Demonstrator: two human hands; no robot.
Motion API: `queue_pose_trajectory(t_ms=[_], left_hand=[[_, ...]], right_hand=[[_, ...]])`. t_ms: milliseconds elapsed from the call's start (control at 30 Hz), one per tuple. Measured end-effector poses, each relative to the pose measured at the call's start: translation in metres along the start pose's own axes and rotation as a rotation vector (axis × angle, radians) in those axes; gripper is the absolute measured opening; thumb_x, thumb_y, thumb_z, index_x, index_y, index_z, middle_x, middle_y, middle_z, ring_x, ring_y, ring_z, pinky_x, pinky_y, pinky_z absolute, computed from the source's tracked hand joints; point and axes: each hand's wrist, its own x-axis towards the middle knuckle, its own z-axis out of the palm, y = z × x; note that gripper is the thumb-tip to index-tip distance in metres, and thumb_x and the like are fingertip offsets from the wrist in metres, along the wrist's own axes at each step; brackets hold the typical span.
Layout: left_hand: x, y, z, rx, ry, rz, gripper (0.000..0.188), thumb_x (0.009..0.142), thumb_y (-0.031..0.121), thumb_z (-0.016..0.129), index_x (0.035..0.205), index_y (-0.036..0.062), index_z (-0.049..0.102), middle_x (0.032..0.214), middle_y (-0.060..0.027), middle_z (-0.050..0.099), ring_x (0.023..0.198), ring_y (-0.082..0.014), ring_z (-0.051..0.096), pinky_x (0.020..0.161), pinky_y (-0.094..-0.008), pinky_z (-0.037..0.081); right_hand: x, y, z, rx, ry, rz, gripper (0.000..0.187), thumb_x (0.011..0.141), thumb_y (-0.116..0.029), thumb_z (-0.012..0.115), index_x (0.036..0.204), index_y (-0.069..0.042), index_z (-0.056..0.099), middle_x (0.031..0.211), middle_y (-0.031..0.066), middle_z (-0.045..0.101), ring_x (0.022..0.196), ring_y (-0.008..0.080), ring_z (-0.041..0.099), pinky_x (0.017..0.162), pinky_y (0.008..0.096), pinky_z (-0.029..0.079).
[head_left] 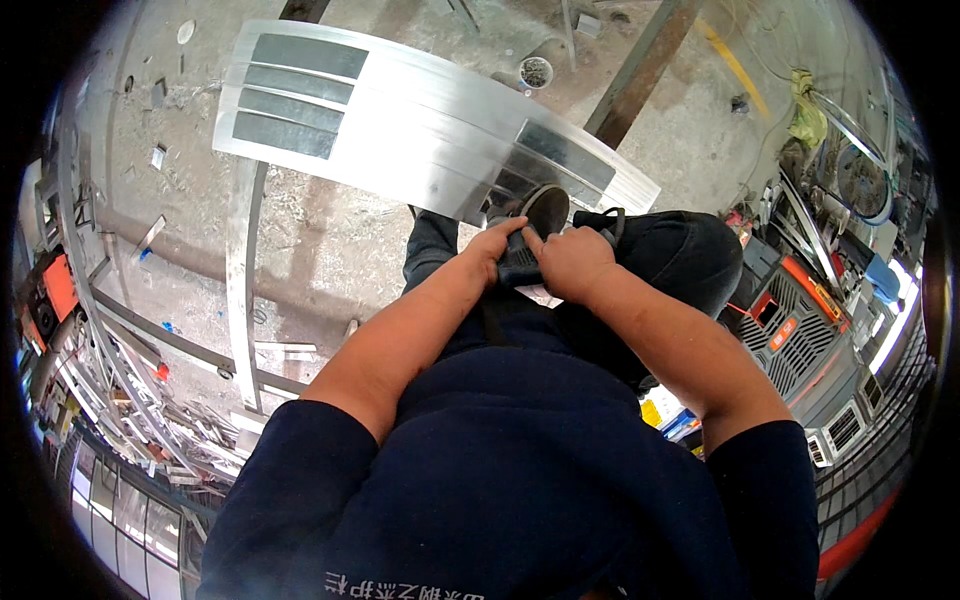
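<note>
A large flat silver metal panel [400, 110] with rectangular openings near both ends lies across beams in front of me. Close to my body, by the panel's near edge, is an angle grinder with a round dark disc [546, 210] turned up toward me. My left hand [494, 250] is closed around the grinder's body, with its thumb near the disc. From the other side my right hand [572, 262] grips the tool just below the disc, its index finger pressed on the body and its other fingers curled. Most of the grinder's body is hidden by my hands.
A rusty beam [645, 75] runs under the panel's far side, and a pale metal bar [243, 280] extends toward me at left. A small bucket [536, 72] stands beyond. A grey and orange machine [795, 325] is at right; metal scraps [190, 430] lie at lower left.
</note>
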Motion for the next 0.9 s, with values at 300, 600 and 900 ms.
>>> queue_pose_trajectory(t_ms=[300,600,900], left_hand=[[0.006,0.0,-0.003,-0.018,-0.028,-0.048,0.029,0.086,0.036,0.066,0.082,0.0083,0.063,0.075,-0.0105,0.068,0.064,-0.0272,0.067,0.069,-0.0424,0.058],[0.014,-0.001,-0.007,0.017,0.005,-0.039,0.029,0.086,0.037,0.065,0.082,0.0089,0.063,0.075,-0.0103,0.068,0.064,-0.0268,0.067,0.068,-0.041,0.057],[0.007,-0.002,-0.001,-0.035,-0.009,-0.042,0.029,0.086,0.037,0.066,0.086,0.0077,0.063,0.077,-0.0107,0.068,0.065,-0.0273,0.067,0.068,-0.0418,0.057]], right_hand=[[0.002,0.003,0.003,-0.028,-0.019,-0.014,0.067,0.08,-0.021,0.059,0.143,-0.01,0.039,0.092,0.0112,0.07,0.084,0.0281,0.068,0.073,0.0381,0.052],[0.002,0.003,0.002,-0.013,0.004,-0.015,0.066,0.079,-0.022,0.063,0.14,-0.007,0.042,0.092,0.013,0.071,0.084,0.0299,0.069,0.072,0.0399,0.053],[0.001,0.003,0.0,-0.009,-0.01,-0.009,0.064,0.08,-0.02,0.06,0.14,-0.008,0.042,0.092,0.0129,0.07,0.084,0.0294,0.068,0.073,0.0399,0.053]])
